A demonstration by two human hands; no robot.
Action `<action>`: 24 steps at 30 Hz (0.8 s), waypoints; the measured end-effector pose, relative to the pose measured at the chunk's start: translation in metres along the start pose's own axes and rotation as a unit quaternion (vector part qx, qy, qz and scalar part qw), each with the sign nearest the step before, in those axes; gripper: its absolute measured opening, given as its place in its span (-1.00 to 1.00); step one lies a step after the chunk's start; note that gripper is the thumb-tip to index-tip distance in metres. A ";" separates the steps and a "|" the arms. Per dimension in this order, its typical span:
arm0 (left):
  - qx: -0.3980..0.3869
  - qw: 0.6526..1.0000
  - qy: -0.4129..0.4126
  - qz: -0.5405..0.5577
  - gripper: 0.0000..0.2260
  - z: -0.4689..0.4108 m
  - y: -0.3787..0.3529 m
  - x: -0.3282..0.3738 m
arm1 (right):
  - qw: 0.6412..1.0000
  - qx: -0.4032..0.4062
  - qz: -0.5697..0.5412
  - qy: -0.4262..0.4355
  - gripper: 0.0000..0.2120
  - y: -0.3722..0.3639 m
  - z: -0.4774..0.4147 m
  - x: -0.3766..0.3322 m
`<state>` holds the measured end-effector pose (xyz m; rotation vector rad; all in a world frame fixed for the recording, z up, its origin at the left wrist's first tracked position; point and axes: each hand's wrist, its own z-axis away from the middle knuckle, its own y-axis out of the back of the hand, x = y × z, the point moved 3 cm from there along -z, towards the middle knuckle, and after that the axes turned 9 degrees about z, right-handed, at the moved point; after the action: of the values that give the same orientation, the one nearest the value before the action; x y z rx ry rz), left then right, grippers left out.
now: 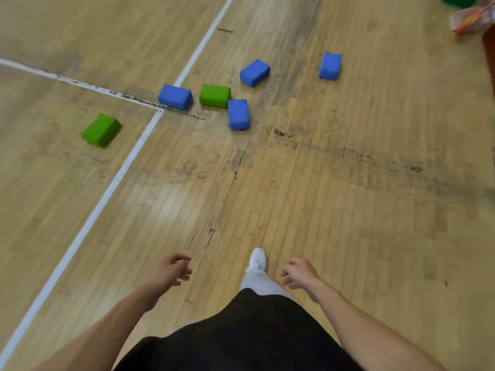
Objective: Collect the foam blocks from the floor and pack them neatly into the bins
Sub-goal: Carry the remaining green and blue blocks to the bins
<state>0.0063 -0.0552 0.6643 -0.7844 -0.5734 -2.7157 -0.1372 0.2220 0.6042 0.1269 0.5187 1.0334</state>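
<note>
Several foam blocks lie scattered on the wooden gym floor ahead of me. A green block (101,130) sits alone at the left. Near the white lines lie a blue block (175,96), a green block (215,95) and a blue block (238,114) touching its corner. Farther off are a blue block (254,72) and another blue block (330,66) at the right. My left hand (174,270) and my right hand (298,273) hang low in front of me, fingers loosely curled, holding nothing, well short of the blocks. No bin is clearly in view.
White court lines (117,178) cross the floor at the left. My white shoe (257,259) steps forward between my hands. At the top right corner a green object (458,0) and a blurred clear item with orange marks (471,20) are cut off by the frame.
</note>
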 end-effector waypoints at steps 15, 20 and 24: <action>0.045 0.993 0.088 0.061 -0.83 -0.191 0.059 0.158 | 0.996 0.025 0.081 -0.001 -0.86 0.135 -0.149 -0.241; 0.027 0.992 0.076 0.092 -0.85 -0.276 0.106 0.248 | 0.993 0.038 0.107 -0.032 -0.84 0.155 -0.187 -0.340; 0.021 0.997 0.035 0.061 -0.83 -0.335 0.152 0.332 | 0.994 0.053 0.095 -0.020 -0.84 0.174 -0.224 -0.425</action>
<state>-0.3661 -0.3810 0.6338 -0.6887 -0.5475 -2.5996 -0.5502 -0.0780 0.6171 0.2952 0.5332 1.1864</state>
